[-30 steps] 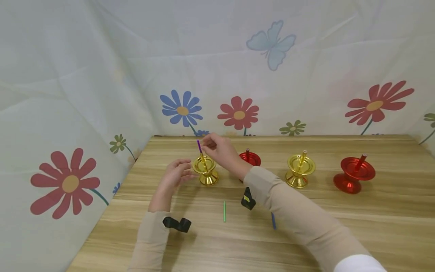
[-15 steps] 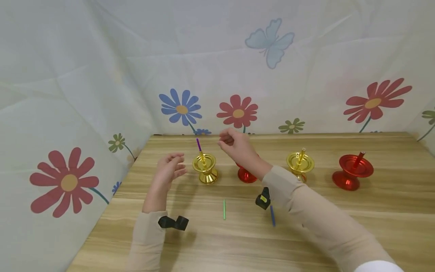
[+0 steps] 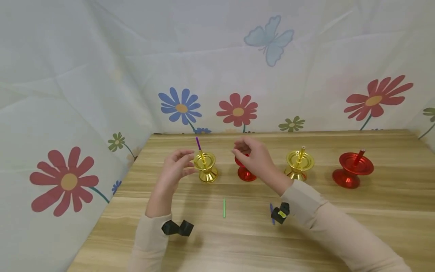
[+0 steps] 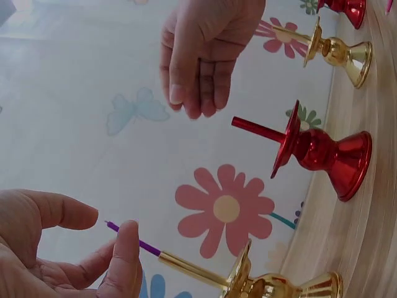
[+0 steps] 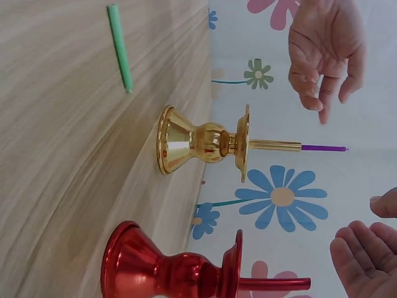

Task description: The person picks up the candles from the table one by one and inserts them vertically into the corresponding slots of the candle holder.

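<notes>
A thin purple candle (image 3: pixel 198 143) stands in the tube of the leftmost gold candle holder (image 3: pixel 208 176), leaning slightly left in the head view. My left hand (image 3: pixel 174 166) hovers just left of that holder, fingers loosely bent; the right wrist view shows a gap between this hand (image 5: pixel 327 53) and the candle (image 5: pixel 322 148). Above and partly in front of the nearer red candle holder (image 3: pixel 247 174) is my right hand (image 3: pixel 255 155), which holds nothing. In the left wrist view its fingers (image 4: pixel 206 87) hang loosely, apart from the red holder's bare tube (image 4: pixel 257 129).
A green candle (image 3: pixel 224 207) lies on the wooden table (image 3: pixel 217 245). The blue candle (image 3: pixel 272 207) is partly hidden behind the right wrist's camera. Farther right stand another gold candle holder (image 3: pixel 300 160) and another red one (image 3: pixel 355 166). A flowered cloth (image 3: pixel 204 56) hangs behind.
My right hand has left the purple candle and moved right to the red candle holder. My left hand drew back to the left, then came toward the gold holder again.
</notes>
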{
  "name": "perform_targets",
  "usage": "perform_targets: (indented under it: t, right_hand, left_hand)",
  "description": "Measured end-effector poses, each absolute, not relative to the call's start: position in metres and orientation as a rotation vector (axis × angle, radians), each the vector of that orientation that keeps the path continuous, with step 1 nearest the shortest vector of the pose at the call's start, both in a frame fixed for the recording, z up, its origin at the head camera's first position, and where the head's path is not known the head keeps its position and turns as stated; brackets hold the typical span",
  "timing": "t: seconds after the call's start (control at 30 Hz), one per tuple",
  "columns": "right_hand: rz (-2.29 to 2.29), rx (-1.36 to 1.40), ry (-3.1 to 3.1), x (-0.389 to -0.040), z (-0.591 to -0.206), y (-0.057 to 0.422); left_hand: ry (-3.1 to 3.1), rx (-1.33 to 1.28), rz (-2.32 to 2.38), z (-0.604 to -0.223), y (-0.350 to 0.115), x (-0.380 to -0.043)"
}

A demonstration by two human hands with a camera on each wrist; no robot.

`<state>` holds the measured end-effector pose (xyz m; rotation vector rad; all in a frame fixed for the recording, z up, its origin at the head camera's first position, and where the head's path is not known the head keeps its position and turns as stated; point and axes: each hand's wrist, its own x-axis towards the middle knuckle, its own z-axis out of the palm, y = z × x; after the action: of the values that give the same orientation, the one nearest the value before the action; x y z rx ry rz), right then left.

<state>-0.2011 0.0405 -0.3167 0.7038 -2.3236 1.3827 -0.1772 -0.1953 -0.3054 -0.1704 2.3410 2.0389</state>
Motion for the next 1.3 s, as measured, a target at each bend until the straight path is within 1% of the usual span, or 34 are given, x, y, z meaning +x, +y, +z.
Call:
perform_targets:
  t: [0.23,0.43,0.73,1.3]
  right_hand:
    - [1.365,0.639,-2.375,-0.193,-0.323,0.059]
    - [1.347,0.551,-2.446,-0.187,-0.324,0.081]
    - [1.263,0.494,-2.515,-0.178,-0.332,0.104]
    - [1.196,0.422,-2.625,-0.168,-0.345,0.141]
  left_hand:
    - [2.335,-0.051,2.012,-0.307,-0.181,-0.174]
    - [2.335,0.016,1.957,-0.310,-0.172,-0.180]
    - [2.327,0.082,1.896,-0.313,-0.154,-0.186]
    - [2.255,0.029,1.921,-0.322,-0.126,-0.210]
